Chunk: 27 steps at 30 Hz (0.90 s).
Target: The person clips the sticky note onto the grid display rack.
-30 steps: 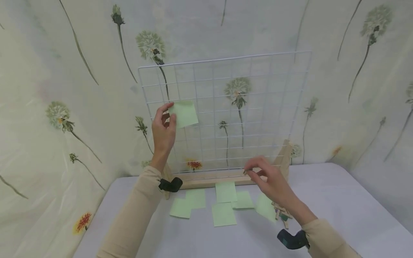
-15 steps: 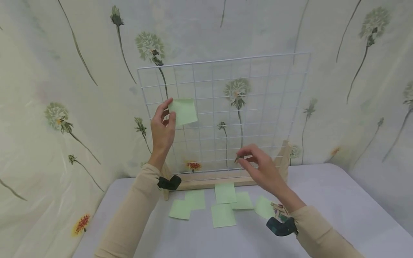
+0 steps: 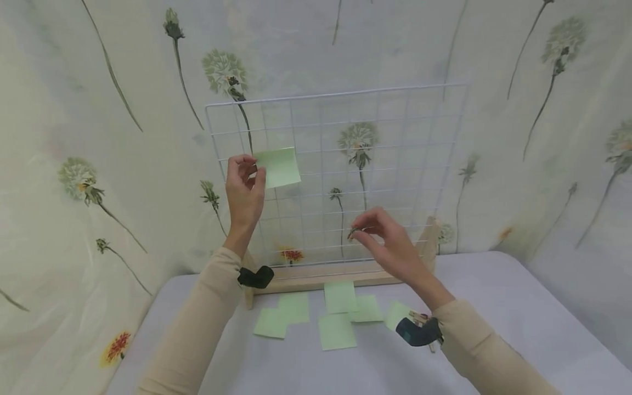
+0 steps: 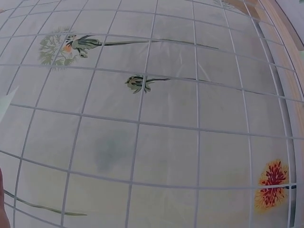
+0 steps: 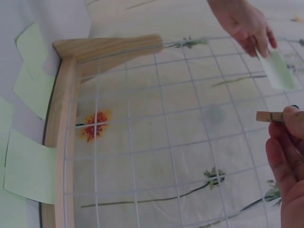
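Note:
A light green paper square, like a sticky note, is pinched by its left edge in my left hand, in front of the upper left of a white wire grid. Whether the paper touches the wires is hard to tell. Between thumb and fingers, my right hand pinches a small wooden clothespin. In the head view that hand stands before the grid's lower right, below and to the right of the paper. The left wrist view catches only the paper's corner and a sliver of the hand.
A wooden base carries the grid upright. Several green paper squares lie on the white table before it, some overlapping. Loose clothespins lie at their right, partly covered by the right wrist's black camera. Flower-patterned cloth hangs behind.
My right hand has moved up and left with the clothespin, closer to the paper. The left hand keeps its hold on the paper, which has tilted slightly. The head view has shifted a little.

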Available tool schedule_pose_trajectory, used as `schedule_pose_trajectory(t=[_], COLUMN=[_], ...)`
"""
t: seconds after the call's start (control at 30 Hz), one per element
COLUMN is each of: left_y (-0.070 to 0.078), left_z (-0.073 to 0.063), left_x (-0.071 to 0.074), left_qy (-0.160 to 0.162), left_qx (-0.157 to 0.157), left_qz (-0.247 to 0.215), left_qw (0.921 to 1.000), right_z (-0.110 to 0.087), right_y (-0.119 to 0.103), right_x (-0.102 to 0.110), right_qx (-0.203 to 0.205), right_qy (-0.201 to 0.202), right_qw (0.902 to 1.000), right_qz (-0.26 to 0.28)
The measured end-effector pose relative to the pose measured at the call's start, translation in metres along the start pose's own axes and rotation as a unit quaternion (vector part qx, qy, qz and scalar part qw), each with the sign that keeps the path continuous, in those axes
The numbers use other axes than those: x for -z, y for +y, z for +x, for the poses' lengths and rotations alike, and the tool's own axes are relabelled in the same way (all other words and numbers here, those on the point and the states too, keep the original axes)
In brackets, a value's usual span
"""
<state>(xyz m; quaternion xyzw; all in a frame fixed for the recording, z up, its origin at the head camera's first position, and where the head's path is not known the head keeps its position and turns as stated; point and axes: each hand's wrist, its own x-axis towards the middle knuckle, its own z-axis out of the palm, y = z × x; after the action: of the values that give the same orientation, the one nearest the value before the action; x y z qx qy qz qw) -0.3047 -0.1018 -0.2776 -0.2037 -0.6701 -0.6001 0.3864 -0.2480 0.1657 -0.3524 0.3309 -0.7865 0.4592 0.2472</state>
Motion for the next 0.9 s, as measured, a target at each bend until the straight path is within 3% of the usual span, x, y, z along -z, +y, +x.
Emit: schedule_pose_trajectory(t=[0.23,0.43,0.73,0.9], left_y=[0.004,0.002,-0.026,-0.029], left_z=[0.004,0.006,0.016,0.018], left_x=[0.0,0.0,0.0,0.0], left_qy=[-0.006,-0.007,-0.005,-0.008], left_qx=[0.0,0.001,-0.001,-0.008], left_qz=[0.002,0.002,-0.007,0.013], left_qw=[1.0,1.0,1.0,0.9999], right_z=[0.013,0.02,0.03,0.037], right_y=[-0.003,-0.004,-0.003,-0.004], right_x=[-0.001,-0.002,-0.004,-0.004], right_qx=[-0.02,-0.006,-0.015,-0.019], right_qy=[-0.027,-0.035,-0.004,0.008], right_qw=[0.9958,0.995,0.9883,0.9883], right_qz=[0.085,0.094,0.151,0.151])
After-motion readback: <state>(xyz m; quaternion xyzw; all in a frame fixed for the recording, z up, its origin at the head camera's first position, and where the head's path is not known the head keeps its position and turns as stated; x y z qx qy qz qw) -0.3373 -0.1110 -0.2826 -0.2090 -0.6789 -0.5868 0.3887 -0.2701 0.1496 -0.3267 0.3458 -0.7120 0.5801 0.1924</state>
